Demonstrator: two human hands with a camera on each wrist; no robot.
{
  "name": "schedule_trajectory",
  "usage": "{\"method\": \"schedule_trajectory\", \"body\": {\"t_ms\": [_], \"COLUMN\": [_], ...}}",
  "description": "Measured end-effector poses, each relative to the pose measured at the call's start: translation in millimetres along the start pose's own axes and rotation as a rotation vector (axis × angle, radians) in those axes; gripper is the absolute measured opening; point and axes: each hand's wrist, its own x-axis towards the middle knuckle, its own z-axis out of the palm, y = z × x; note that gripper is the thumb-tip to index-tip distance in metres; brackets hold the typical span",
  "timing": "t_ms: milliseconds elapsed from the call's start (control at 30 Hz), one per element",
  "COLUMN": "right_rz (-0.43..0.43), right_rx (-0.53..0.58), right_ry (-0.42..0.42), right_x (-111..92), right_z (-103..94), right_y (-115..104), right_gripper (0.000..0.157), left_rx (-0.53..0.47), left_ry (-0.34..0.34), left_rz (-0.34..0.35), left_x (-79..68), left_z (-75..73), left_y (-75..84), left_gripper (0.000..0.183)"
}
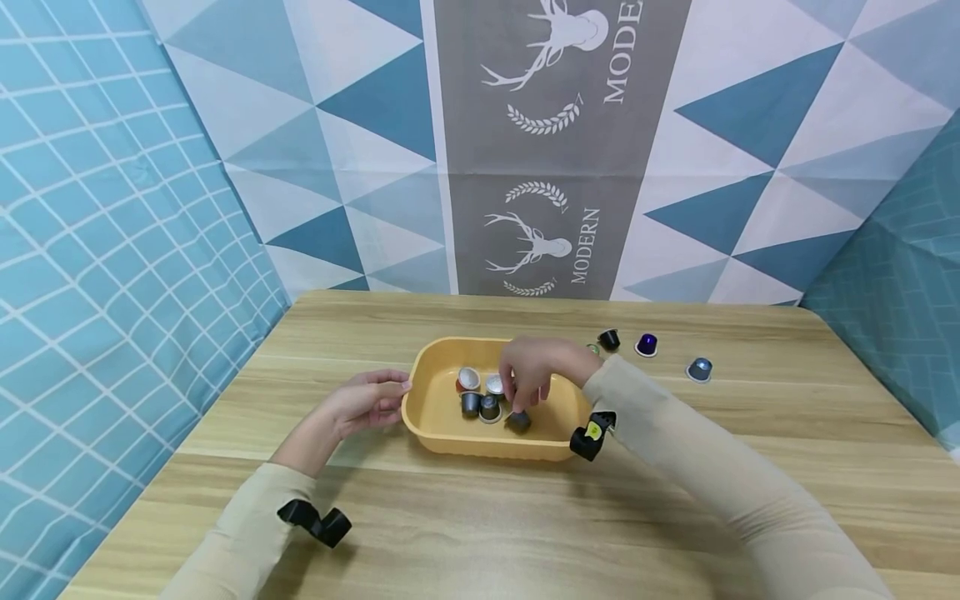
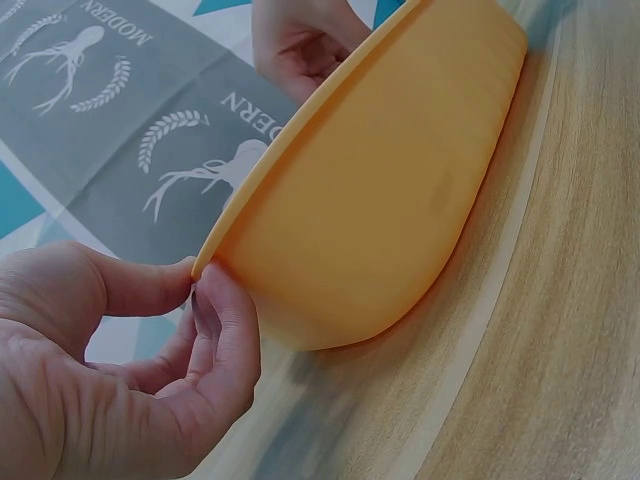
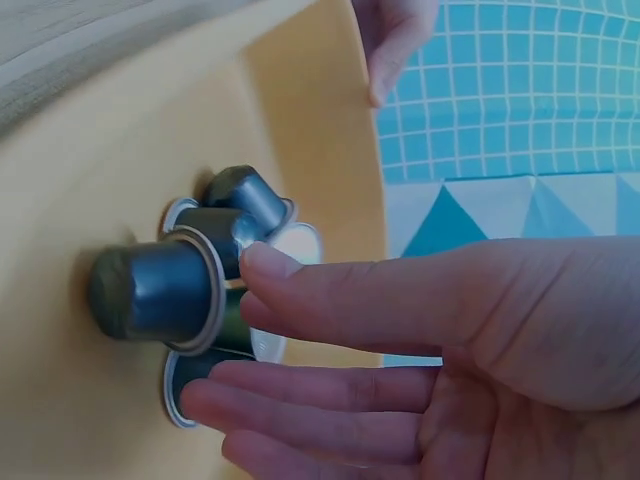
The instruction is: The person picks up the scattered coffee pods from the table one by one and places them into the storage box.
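My left hand (image 1: 367,402) pinches the left rim of a yellow plastic bin (image 1: 487,447) between thumb and fingers; the left wrist view shows this grip close up. Inside the bin, my right hand (image 1: 531,371) reaches down over a dark coffee capsule (image 1: 519,422). In the right wrist view, its thumb and fingers are fairly straight, close to the rim of that dark capsule (image 3: 160,290), with no grip round it visible. Several other capsules lie beside it, including a dark one (image 1: 490,407), a grey one (image 1: 470,404) and a white-lidded one (image 1: 468,379).
On the wooden table (image 1: 450,533), behind and right of the bin, stand a black capsule (image 1: 609,339), a purple-blue one (image 1: 647,345) and a blue-grey one (image 1: 700,370). A green capsule (image 1: 593,348) is partly hidden by the right wrist. Patterned cloth (image 1: 525,167) hangs behind the table.
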Motion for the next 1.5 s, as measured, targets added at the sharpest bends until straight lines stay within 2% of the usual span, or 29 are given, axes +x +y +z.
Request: {"method": "schedule_trajectory", "body": {"t_ms": [133,267,500,700,900,1067,1233,1500], "right_rz": [-0.061,-0.159,-0.312,-0.315,-0.323,-0.317,-0.29,-0.291], "right_rx": [-0.034,-0.058,-0.011,0.049,0.053,0.1,0.153,0.202], "right_ry": [0.019,0.055,0.166,0.256,0.37,0.442,0.526,0.643], "right_x": [-4,-9,-18,-28,-38,-44,-48,-48], "right_z": [-2.5,-5.0,-2.1,1.0,0.2,0.6,1.3,4.5], "right_y": [5,12,32,48,61,74,87,109], "right_gripper": [0.008,0.013,0.017,0.019,0.017,0.018,0.021,0.023], "left_rx": [-0.003,-0.002,-0.007,-0.014,-0.004,0.0,-0.004,0.005], "left_ry": [0.001,0.006,-0.002,0.001,0.006,0.003,-0.006,0.004], "left_rz": [-0.004,-0.006,-0.004,-0.013,-0.008,-0.006,-0.006,-0.003], "left_x": [-0.2,0.0,-0.9,0.6,0.8,-0.3,-0.7,0.7], "left_z": [-0.1,0.4,1.6,1.3,-0.9,-1.1,-0.7,-1.0], "left_y": [-1.2,-2.3,-2.1,-1.8,-1.7,-1.5,-0.5,0.0], "left_gripper": [0.031,0.032,0.035,0.038,0.031,0.028,0.034,0.039]}}
